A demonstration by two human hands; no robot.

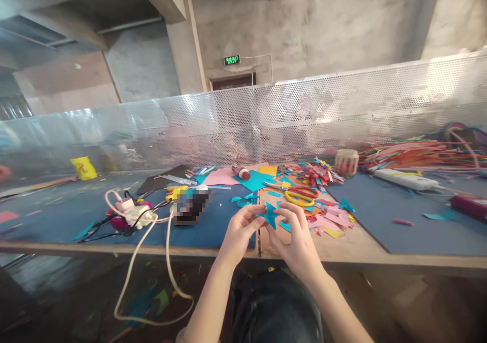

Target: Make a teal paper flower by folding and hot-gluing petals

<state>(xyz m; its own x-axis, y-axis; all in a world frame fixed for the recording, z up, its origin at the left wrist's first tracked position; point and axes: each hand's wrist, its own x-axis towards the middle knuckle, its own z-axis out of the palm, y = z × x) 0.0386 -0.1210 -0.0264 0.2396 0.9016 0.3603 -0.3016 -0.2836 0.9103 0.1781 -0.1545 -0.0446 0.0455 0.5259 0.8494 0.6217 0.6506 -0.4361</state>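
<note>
Between my two hands, just above the table's front edge, is a blue folded paper piece (270,215) with pointed, star-like corners. My left hand (243,227) pinches its left side with thumb and fingers. On the other side, my right hand (292,226) grips the piece with curled fingers. Scissors with yellow and orange handles (299,199) lie right behind my hands. Small blue folded paper bits (245,199) rest on the mat to the left, and pink and yellow paper scraps (332,219) are spread to the right.
A glue stick (240,171) lies on blue and pink sheets. Behind the scraps stand a heap of folded paper pieces (318,173) and a jar (346,162). Chargers with cables (133,215) sit left, one cable looping below the edge. A perforated metal screen (213,125) runs along the back.
</note>
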